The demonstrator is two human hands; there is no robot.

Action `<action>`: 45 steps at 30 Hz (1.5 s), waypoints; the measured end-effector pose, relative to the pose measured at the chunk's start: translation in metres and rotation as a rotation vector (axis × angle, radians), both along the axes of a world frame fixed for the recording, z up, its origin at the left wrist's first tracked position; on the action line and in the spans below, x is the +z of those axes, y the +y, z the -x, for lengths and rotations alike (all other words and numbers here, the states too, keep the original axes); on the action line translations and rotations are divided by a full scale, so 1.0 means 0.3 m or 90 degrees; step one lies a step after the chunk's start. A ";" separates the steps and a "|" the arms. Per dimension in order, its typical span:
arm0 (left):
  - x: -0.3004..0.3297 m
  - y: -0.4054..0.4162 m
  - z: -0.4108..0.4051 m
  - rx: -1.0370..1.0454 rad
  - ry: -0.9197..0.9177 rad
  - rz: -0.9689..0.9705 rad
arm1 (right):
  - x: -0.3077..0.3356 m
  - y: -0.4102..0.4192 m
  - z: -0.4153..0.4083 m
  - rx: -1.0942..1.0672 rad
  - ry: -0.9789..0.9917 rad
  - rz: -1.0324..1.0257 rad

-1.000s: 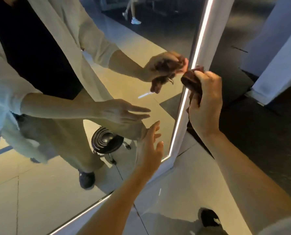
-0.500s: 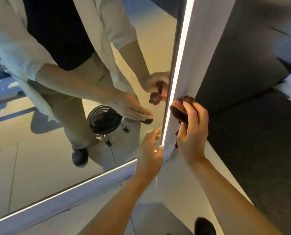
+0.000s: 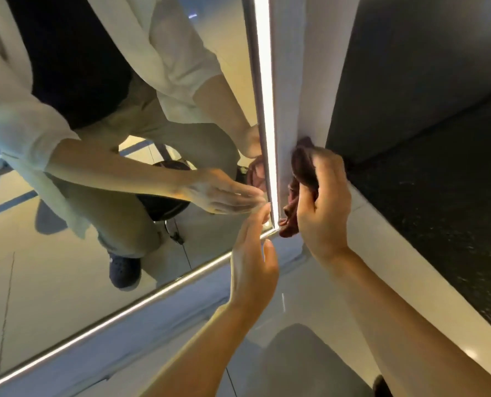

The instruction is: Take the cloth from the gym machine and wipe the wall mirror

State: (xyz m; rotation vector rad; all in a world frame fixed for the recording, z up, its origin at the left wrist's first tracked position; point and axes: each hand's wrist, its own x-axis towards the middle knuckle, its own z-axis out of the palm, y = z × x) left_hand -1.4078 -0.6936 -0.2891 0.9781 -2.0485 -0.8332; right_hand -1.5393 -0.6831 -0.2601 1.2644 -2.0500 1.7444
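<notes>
Cloth [image 3: 303, 170]: dark red, bunched, at the wall mirror's [image 3: 67, 282] lower right corner, against the white frame [image 3: 296, 81]. Right hand [image 3: 321, 207]: fingers curled round it. Left hand [image 3: 253, 262]: fingers straight, holding nothing, fingertips near the lit edge strip [image 3: 263, 81]. Risk: loose cloth folds may slip free; bare fingertips may smudge glass.

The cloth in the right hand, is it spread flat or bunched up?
Bunched up: the cloth sits crumpled in the right hand, a loose end hanging below.
</notes>
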 end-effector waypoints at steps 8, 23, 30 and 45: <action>-0.275 -0.050 -0.002 0.005 -0.001 0.174 | -0.322 0.053 0.043 0.041 -0.047 -0.113; -0.482 -0.110 -0.061 0.053 -0.047 0.440 | -0.486 0.032 -0.019 0.014 -0.005 -0.017; -0.466 -0.090 -0.099 -0.021 -0.139 0.394 | -0.147 -0.087 -0.040 -0.009 0.280 0.154; -0.463 -0.046 -0.349 0.038 -0.254 0.410 | -0.556 -0.018 -0.239 -0.076 0.213 -0.024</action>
